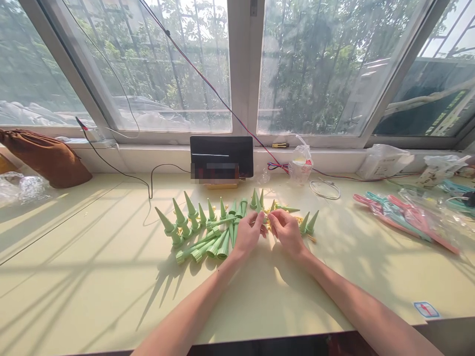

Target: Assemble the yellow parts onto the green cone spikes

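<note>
"Where are the hands, from your end?"

"On my feed the left hand (249,232) and right hand (287,231) work close together above the table (280,306), fingers curled toward each other."

"What's in each grip?"

"I can't tell. The fingers hide any small part between them, so I won't call it a pinch."

"And the pieces?"

"Several green cones (179,212) stand upright left of the hands, and two more stand just beside the right. Green tubes (222,244) lie fanned by the left hand; small yellow pieces (311,239) sit among the cones and near the right hand."

"How would you handle it?"

"I'd steady with the left, make small fingertip moves with the right, and give the cones room; a stray knuckle could topple them."
</note>
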A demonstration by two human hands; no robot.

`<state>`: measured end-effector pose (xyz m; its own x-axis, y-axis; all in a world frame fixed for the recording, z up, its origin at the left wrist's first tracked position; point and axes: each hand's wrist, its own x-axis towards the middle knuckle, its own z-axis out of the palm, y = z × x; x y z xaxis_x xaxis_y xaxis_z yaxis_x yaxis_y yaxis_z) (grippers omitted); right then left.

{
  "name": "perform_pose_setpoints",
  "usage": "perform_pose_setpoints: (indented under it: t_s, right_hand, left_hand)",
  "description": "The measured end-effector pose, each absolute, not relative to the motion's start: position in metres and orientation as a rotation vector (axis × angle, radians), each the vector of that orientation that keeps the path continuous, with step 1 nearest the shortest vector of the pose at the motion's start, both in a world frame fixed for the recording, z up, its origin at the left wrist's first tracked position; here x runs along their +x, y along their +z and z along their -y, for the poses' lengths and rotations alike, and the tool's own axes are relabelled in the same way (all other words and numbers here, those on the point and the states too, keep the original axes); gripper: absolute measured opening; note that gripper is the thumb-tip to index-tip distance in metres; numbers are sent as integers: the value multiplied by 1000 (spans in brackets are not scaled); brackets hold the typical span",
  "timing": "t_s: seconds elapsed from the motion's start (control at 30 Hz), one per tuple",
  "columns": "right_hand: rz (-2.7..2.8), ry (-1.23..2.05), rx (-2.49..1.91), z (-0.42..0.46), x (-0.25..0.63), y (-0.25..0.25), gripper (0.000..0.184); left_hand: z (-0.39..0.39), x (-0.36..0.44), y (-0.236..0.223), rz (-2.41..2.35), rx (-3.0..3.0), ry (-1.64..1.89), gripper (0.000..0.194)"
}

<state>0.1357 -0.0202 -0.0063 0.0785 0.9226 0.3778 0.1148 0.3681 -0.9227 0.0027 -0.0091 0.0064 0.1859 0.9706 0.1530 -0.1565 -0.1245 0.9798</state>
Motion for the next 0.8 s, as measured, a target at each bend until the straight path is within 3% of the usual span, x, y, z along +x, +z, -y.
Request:
perform_pose_setpoints:
  t_s: [0.17,0.8]
  right_hand:
    - [1344,809,-1019,21,135,-6,22]
    - [1377,748,-1054,20,135,-7,20]
  left_hand:
    - [7,1,4,-866,1182,1212,46]
    - [9,2,9,-797,1040,1182,38]
